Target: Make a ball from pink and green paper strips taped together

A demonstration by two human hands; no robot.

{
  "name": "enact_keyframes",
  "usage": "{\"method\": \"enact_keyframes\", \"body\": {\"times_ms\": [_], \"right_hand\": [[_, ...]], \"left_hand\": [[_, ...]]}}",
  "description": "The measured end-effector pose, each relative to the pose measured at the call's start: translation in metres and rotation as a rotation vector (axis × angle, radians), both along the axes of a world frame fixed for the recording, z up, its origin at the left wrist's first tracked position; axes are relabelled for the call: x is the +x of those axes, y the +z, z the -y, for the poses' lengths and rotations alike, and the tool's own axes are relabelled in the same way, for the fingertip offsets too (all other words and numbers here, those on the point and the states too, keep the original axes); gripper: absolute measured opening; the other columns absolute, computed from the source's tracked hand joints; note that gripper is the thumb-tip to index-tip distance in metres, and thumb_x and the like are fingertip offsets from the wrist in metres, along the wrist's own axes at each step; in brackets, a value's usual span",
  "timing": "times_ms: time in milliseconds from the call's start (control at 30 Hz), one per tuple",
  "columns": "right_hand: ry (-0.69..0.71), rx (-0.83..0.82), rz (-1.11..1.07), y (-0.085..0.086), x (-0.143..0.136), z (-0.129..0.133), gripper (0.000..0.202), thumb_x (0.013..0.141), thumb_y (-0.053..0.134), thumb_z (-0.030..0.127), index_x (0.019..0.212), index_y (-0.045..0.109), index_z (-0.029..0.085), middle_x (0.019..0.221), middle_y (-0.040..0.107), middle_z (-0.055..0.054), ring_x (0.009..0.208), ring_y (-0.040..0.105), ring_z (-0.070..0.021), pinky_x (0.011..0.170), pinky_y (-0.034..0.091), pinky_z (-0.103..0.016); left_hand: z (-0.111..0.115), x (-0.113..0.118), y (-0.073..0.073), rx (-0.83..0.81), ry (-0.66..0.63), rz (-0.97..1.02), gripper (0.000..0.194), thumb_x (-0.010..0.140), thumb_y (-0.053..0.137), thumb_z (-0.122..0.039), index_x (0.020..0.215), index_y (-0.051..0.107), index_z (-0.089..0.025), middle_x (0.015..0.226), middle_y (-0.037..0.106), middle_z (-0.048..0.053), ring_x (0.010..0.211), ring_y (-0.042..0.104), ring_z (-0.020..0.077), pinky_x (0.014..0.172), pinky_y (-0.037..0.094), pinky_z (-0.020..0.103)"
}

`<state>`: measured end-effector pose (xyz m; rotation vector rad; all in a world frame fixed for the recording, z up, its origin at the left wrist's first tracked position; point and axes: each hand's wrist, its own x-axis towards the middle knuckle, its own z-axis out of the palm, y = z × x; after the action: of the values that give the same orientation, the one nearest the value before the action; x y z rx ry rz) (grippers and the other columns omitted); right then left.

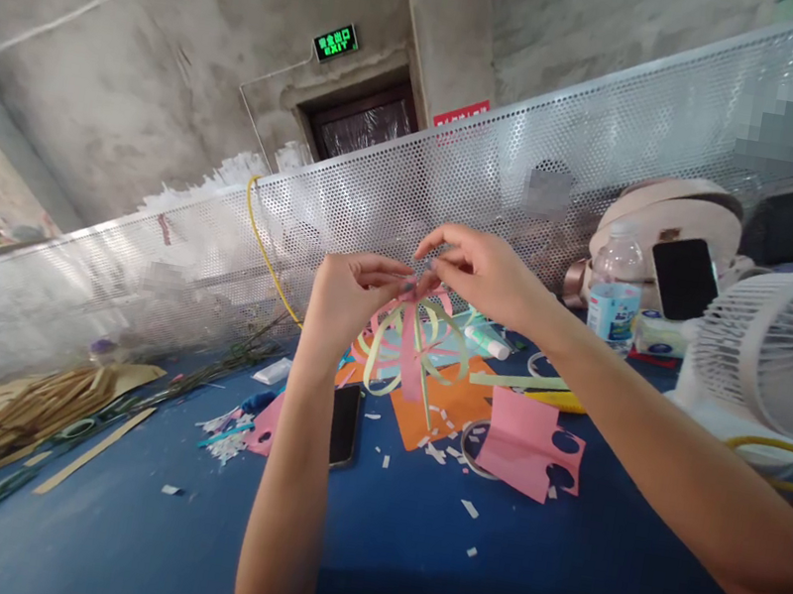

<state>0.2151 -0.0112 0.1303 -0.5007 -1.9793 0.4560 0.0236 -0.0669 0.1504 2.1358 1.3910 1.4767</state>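
A looped ornament of pink and pale green paper strips [415,355] hangs in the air in front of me, over the table. My left hand [358,301] pinches its top from the left, thumb and fingers pressed together. From the right, my right hand [476,268] meets the same spot, its lower fingers closed at the pink top and its index finger arched above. The exact grip of the fingertips is partly hidden. Below the ornament lies an orange paper sheet [414,420]. A cut pink paper [519,447] with round holes rests on a tape roll [470,444].
A black phone [344,424] lies near my left forearm, with paper scraps [469,509] around. A glue stick [487,341], bottle [615,292], propped phone [684,277] and white fan [780,348] stand right. Tan strips [7,426] are piled left. A perforated metal screen [381,204] runs behind.
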Motion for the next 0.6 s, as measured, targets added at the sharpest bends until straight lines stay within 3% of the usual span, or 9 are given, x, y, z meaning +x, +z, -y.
{"method": "enact_keyframes", "body": {"times_ms": [167,433,600], "right_hand": [[0.002,0.096,-0.002,-0.0002,-0.0024,-0.0066,0.012,0.085,0.066,0.021,0.096,0.07,0.021,0.083,0.073,-0.002,0.078,0.067,-0.0162,0.069,0.048,-0.031],[0.064,0.094,0.051,-0.0001,-0.0009,-0.0093,0.006,0.084,0.068,0.02,0.089,0.071,0.022,0.092,0.074,-0.002,0.087,0.067,-0.018,0.074,0.048,-0.033],[0.082,0.042,0.059,0.0005,0.0002,-0.0102,0.005,0.084,0.067,0.02,0.087,0.071,0.021,0.09,0.074,-0.002,0.082,0.066,-0.017,0.075,0.049,-0.033]], "left_hand": [[-0.0011,0.0019,-0.0007,-0.029,-0.022,0.025,0.018,0.074,0.075,-0.017,0.091,0.079,-0.02,0.079,0.079,0.006,0.075,0.075,0.0215,0.063,0.058,0.031],[0.0,0.0026,0.002,0.053,0.108,-0.102,0.015,0.072,0.082,-0.028,0.082,0.073,-0.021,0.064,0.074,0.001,0.059,0.063,0.0142,0.053,0.043,0.027],[0.0003,0.0031,0.0026,0.068,0.09,-0.109,0.015,0.071,0.082,-0.026,0.079,0.071,-0.021,0.063,0.071,-0.001,0.062,0.063,0.0142,0.058,0.045,0.029]]}}
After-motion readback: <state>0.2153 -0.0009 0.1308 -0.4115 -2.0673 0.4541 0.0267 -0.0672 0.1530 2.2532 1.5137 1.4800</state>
